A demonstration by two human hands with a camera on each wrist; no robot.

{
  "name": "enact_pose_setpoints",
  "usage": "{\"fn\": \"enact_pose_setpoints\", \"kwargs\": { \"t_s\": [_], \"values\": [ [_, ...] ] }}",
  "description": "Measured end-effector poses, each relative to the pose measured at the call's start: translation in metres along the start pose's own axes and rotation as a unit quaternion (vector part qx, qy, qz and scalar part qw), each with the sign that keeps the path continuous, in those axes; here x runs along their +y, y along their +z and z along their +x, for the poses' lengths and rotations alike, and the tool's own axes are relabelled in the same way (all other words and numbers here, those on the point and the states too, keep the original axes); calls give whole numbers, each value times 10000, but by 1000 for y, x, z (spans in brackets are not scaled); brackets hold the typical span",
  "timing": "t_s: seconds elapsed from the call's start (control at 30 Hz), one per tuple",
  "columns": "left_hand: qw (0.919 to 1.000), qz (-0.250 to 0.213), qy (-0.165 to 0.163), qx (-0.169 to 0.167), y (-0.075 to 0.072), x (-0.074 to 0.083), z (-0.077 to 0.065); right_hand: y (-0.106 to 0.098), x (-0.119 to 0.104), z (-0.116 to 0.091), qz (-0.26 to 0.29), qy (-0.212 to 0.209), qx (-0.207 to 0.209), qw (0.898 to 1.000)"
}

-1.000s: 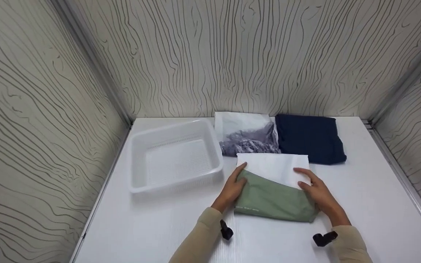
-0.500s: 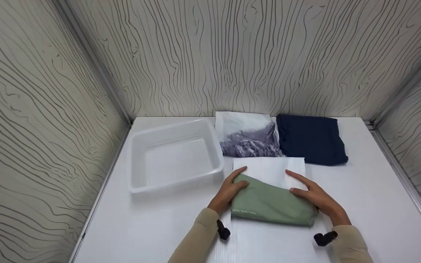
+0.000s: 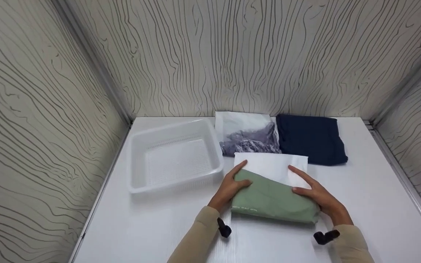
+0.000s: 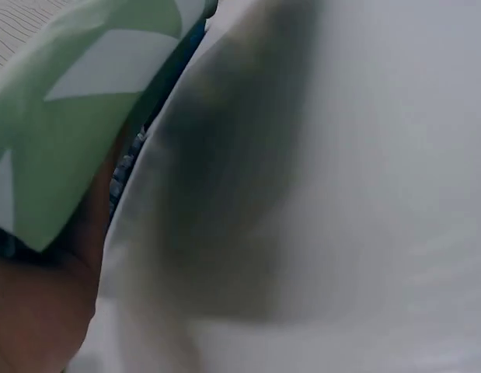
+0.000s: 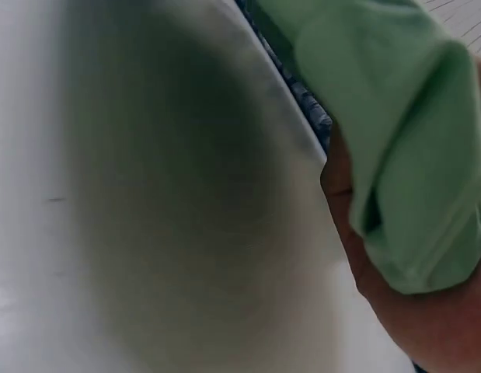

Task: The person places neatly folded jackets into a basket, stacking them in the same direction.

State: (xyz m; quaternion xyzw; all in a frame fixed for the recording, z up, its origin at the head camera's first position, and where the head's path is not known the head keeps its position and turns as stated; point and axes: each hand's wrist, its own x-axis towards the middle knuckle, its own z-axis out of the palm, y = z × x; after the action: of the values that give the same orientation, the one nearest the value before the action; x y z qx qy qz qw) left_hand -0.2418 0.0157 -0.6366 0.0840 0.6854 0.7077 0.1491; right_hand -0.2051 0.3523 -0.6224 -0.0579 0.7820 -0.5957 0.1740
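A folded green-and-white cloth [image 3: 270, 201], white at the far part and green at the near part, lies between my two hands. My left hand [image 3: 228, 189] grips its left side, thumb on top of the green and index finger along the edge. On the right side my right hand [image 3: 319, 196] grips it likewise, thumb on the green, index finger reaching over the white. In the left wrist view the underside of the cloth [image 4: 88, 148] shows green with white patches, above a shadow on the table. A loose green fold of the cloth [image 5: 415, 163] hangs over the palm in the right wrist view.
A white plastic basket [image 3: 175, 184] stands to the left. Behind the cloth lie a folded white-and-purple cloth [image 3: 245, 133] and a folded navy cloth [image 3: 311, 140], both near the patterned back wall [image 3: 210, 58]. All rest on a white table [image 3: 159, 226].
The green-and-white cloth has shifted slightly toward me and then away again, still between both hands. My right thumb and index finger have slid a little inward over it.
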Motion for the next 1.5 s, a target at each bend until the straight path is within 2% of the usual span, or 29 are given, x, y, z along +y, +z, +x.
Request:
{"fn": "enact_pose_setpoints", "kwargs": {
  "t_s": [0.33, 0.67, 0.87, 1.2, 1.5],
  "values": [
    [9998, -51, 187, -7, 2, 25, 3, -8, -26, -2, -256, -219, 285, 9990],
    [9997, -50, 233, 15, -4, 49, 5, -11, -49, 1, -551, -588, 368, 9961],
    [9994, 23, 329, 105, -13, 62, 8, -11, -61, 9, -542, -639, 353, 9959],
    [9992, 123, 219, 320, -31, 75, 9, -4, -80, 27, -670, -708, 331, 9947],
    [9994, 157, 157, 282, -51, 83, 10, 6, -96, 46, -811, -891, 266, 9924]
  ]
}}
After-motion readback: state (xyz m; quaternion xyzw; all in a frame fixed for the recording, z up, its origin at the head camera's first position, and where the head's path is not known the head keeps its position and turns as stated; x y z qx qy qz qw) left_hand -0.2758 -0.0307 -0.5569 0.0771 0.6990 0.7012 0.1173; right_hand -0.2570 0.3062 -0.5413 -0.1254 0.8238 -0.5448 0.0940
